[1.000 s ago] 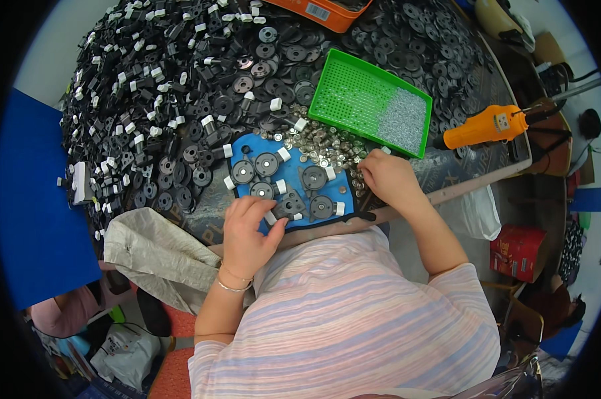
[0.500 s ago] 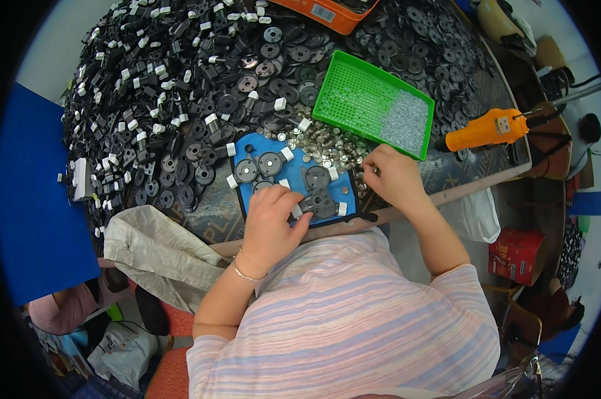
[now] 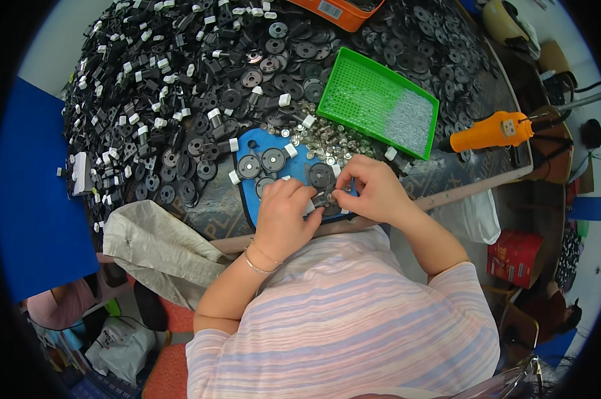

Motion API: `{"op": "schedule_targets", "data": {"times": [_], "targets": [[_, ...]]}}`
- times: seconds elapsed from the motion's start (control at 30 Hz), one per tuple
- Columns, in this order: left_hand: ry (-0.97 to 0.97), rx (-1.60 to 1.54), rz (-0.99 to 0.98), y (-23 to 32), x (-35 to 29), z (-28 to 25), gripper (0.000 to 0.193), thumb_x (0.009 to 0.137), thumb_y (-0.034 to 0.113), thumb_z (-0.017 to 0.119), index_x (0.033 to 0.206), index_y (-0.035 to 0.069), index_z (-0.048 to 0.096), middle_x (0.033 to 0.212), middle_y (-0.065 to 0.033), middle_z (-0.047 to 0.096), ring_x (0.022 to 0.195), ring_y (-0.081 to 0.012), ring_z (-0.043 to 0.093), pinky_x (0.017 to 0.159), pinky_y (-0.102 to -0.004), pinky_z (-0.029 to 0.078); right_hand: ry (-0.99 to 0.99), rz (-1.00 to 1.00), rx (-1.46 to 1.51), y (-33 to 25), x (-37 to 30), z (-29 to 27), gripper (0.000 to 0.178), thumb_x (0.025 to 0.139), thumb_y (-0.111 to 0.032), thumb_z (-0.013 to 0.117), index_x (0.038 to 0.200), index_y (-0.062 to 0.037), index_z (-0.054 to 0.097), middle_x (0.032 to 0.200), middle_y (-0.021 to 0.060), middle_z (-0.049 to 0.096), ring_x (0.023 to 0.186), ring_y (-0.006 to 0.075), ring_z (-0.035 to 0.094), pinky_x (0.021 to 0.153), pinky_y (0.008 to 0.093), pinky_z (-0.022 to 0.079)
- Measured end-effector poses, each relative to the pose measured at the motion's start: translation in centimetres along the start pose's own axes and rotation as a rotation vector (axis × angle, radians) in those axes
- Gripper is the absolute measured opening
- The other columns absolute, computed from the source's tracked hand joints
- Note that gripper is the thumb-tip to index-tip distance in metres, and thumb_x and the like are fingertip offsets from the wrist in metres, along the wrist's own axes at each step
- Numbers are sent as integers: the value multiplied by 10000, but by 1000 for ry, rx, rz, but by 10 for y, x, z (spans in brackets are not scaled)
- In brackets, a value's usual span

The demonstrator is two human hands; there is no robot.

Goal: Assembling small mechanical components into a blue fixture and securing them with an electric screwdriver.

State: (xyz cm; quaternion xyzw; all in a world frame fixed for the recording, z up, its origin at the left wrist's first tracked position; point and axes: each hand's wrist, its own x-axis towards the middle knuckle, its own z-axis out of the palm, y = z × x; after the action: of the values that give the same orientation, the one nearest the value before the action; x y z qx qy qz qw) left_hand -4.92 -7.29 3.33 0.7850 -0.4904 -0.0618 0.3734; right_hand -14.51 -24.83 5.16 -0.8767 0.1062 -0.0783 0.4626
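So your left hand (image 3: 284,219) has the dark grey part (image 3: 321,200) pinched at its white-tabbed end, over the blue mat (image 3: 268,141), toward its near right corner. Looks like the part's long axis slants right and slightly away, straight at your right hand (image 3: 375,193). Those right fingertips are at its far end, drawn close together; can't tell if they're pinching anything. Loose metal pieces (image 3: 333,141) sit along the mat's far right edge.

Blue panel (image 3: 41,193) far L, folded beige cloth (image 3: 157,249) nr it, wht plastic bag (image 3: 473,216) w/ red box (image 3: 511,256) lower R, co-worker's pink sleeve (image 3: 48,309), 2nd bag (image 3: 122,349) btm L
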Motion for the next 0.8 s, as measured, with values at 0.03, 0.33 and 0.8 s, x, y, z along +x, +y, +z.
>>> {"op": "schedule_targets", "data": {"times": [0.03, 0.33, 0.8], "targets": [[1, 0, -1, 0, 0, 0, 255, 620, 113, 760, 839, 54, 645, 804, -76, 567, 759, -276, 532, 704, -364, 393, -1, -1, -1, 0, 0, 0, 150, 677, -123, 747, 733, -58, 624, 730, 21, 536, 507, 98, 467, 469, 248, 363], [7, -1, 4, 0, -2, -2, 259, 624, 128, 762, 841, 49, 645, 814, -84, 573, 776, -280, 540, 730, -369, 401, -13, 63, 51, 3, 1, 8, 236, 653, -138, 777, 743, -60, 573, 754, 16, 511, 525, 91, 458, 475, 243, 360], [127, 90, -228, -26, -54, -45, 265, 640, 147, 736, 866, 48, 639, 849, -89, 591, 811, -298, 548, 745, -397, 404, 23, 110, 235, 14, 23, 3, 178, 725, -88, 730, 838, -38, 602, 849, 22, 557, 487, 47, 449, 494, 206, 376]]}}
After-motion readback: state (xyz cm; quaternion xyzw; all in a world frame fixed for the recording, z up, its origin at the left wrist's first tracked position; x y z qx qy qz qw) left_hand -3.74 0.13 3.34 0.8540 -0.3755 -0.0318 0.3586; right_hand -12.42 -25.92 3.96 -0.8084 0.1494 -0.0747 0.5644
